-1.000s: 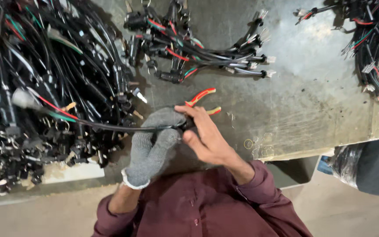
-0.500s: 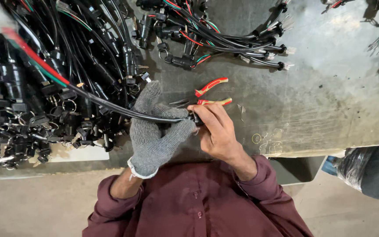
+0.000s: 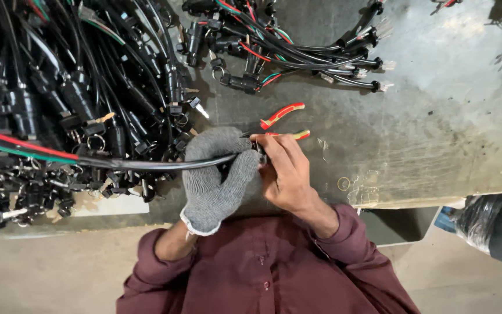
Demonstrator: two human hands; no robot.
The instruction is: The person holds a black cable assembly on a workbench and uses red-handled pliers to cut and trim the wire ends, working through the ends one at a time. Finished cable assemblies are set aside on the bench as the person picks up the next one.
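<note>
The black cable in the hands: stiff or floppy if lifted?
Probably floppy: the cable sags between the gloved left hand and the pile. Likely to snag, since its far end runs in among tangled connectors.

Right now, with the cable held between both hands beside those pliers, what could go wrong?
1. The right hand is bare and works at the cable end next to the pliers; a slip could nick the fingers.
2. The cable runs back into the tangled harness pile; a pull by the gloved left hand could snag or drag neighbours.
</note>
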